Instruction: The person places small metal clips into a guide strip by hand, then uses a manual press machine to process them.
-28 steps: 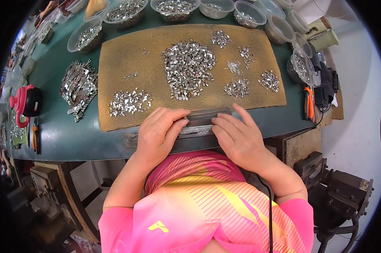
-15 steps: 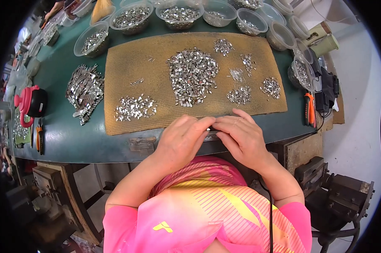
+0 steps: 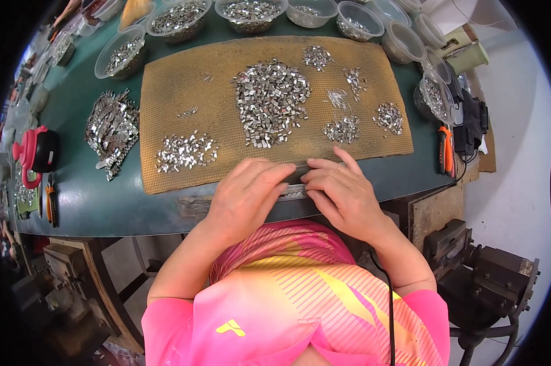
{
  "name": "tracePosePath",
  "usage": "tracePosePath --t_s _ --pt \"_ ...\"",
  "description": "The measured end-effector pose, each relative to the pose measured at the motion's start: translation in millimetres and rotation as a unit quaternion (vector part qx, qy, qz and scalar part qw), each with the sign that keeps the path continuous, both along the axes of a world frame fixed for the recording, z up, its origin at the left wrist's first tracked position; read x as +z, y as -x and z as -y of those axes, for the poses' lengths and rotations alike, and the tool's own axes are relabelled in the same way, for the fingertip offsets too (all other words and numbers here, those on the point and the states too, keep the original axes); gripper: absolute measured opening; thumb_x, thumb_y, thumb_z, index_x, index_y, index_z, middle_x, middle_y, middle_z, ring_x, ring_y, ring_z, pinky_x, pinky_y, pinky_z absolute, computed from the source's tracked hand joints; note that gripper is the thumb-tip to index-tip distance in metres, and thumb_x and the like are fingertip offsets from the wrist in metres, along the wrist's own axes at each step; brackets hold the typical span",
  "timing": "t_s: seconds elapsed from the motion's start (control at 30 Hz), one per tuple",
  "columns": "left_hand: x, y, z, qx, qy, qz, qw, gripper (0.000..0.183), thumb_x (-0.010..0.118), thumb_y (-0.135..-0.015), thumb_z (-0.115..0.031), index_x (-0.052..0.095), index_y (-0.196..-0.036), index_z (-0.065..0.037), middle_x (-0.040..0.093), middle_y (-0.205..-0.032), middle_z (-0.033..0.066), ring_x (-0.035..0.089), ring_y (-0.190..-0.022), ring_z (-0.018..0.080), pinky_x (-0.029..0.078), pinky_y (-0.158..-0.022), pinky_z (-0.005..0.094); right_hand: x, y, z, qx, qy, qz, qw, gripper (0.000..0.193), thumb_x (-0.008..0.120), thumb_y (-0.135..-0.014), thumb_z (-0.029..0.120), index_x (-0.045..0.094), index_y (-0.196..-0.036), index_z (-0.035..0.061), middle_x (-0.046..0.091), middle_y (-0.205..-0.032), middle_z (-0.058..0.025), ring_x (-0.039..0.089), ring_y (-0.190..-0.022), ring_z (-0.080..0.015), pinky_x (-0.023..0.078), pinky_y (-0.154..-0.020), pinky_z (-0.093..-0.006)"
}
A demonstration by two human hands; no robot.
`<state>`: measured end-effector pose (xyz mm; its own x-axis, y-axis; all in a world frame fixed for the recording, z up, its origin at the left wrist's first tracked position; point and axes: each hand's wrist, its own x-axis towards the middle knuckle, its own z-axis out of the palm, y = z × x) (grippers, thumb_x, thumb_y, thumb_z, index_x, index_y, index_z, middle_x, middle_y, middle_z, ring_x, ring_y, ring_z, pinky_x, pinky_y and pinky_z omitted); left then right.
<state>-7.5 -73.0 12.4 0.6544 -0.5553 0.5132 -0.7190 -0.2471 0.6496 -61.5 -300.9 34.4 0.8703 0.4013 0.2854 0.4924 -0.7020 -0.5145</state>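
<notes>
At the table's near edge lies a narrow metal strip [image 3: 296, 191] with small shiny links or pieces along it; its ends disappear under my hands. My left hand [image 3: 244, 190] rests at its left part, thumb and fingers curled toward each other. Whatever lies between those fingertips is too small to name. From the right, my right hand [image 3: 344, 194] meets the strip with bent fingers and thumb close together, one finger raised; their grip is hidden too. Beyond both hands, a tan textured mat [image 3: 196, 67] carries a large central pile of small metal links [image 3: 272, 104].
Smaller piles of bright pieces [image 3: 187, 151] and pins [image 3: 337, 99] dot the mat. Clear plastic bowls [image 3: 178, 21] of parts line its far side. Folded metal bands [image 3: 112, 129], a pink-and-black pot [image 3: 36, 155] and pliers [image 3: 51, 204] lie left; orange-handled pliers [image 3: 445, 151] lie right.
My hands have moved apart, widening the gap between their fingertips and baring more of the metal strip. The whole view has shifted slightly, with the table sitting a little further up and left.
</notes>
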Motion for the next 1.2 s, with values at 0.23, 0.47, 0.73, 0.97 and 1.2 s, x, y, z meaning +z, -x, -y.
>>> tracePosePath --t_s 0.23,0.47,0.73,0.97,1.2 --pt "-2 3 -12 0.031 0.005 0.008 0.999 0.028 0.075 -0.084 0.002 0.069 -0.111 -0.001 0.07 -0.102 0.0125 0.067 -0.092 0.0318 0.055 -0.08 0.0412 -6 6 -7 -0.015 0.032 0.063 0.997 0.016 0.072 -0.088 0.008 0.064 -0.102 0.0064 0.07 -0.106 -0.0072 0.067 -0.114 -0.0272 0.039 -0.112 -0.0574" --pt "-4 11 -8 0.015 0.013 0.011 1.0 0.031 0.078 -0.081 0.001 0.071 -0.111 -0.003 0.068 -0.101 0.0108 0.066 -0.094 0.031 0.055 -0.08 0.0409 8 16 -3 -0.015 0.068 0.023 0.997 0.027 0.073 -0.086 0.004 0.067 -0.112 0.0056 0.073 -0.116 -0.0087 0.068 -0.118 -0.0281 0.041 -0.113 -0.0547" --pt "-11 21 1 -0.007 -0.049 0.057 0.997 0.044 0.081 -0.076 -0.004 0.073 -0.119 -0.01 0.065 -0.104 0.0096 0.063 -0.098 0.0313 0.055 -0.082 0.0417 0 40 29 -0.087 0.057 0.011 0.995 0.043 0.075 -0.087 0.011 0.066 -0.129 0.0054 0.067 -0.133 -0.0116 0.062 -0.126 -0.0308 0.046 -0.109 -0.0497" --pt "-10 12 0 -0.029 -0.092 0.07 0.993 0.043 0.074 -0.073 -0.005 0.074 -0.117 -0.007 0.064 -0.104 0.0094 0.063 -0.099 0.0293 0.055 -0.084 0.0411 -13 43 43 -0.07 0.08 -0.001 0.994 0.057 0.077 -0.087 0.022 0.061 -0.14 0.0095 0.061 -0.142 -0.0118 0.057 -0.133 -0.0319 0.041 -0.113 -0.0514" --pt "17 -8 -20 -0.062 -0.146 0.057 0.986 0.048 0.083 -0.077 -0.017 0.068 -0.12 -0.003 0.062 -0.098 0.0113 0.06 -0.089 0.0314 0.052 -0.076 0.0401 -12 42 66 -0.065 -0.019 -0.155 0.986 0.068 0.079 -0.086 0.033 0.057 -0.143 0.0044 0.06 -0.143 -0.0171 0.051 -0.139 -0.035 0.032 -0.12 -0.0548"
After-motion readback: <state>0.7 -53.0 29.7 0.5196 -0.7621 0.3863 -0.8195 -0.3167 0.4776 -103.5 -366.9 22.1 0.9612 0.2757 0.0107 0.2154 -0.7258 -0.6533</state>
